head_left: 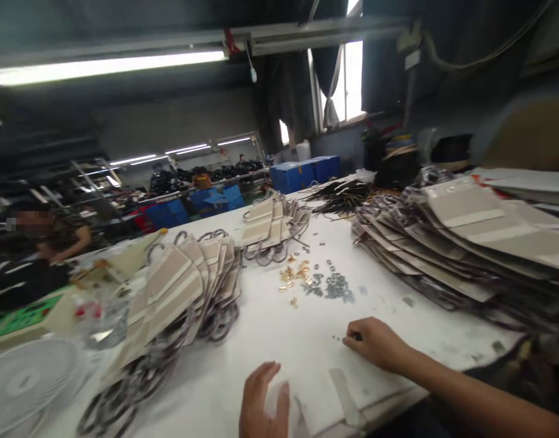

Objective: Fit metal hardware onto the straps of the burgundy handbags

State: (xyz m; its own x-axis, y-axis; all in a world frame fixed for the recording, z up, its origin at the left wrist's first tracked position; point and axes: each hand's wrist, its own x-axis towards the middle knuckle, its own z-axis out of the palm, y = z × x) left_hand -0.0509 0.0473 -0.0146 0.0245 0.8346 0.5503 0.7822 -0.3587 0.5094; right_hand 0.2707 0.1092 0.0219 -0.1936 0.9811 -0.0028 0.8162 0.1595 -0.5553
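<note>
Tiny dark pieces point(337, 338) dot the smooth white table point(270, 316).

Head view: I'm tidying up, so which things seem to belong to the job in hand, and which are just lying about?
Probably the job: small specks by the curled right hand; gold pieces; grey pieces; stacked beige panels.

Probably just lying about: round white ribbed item; blue boxes.
</note>
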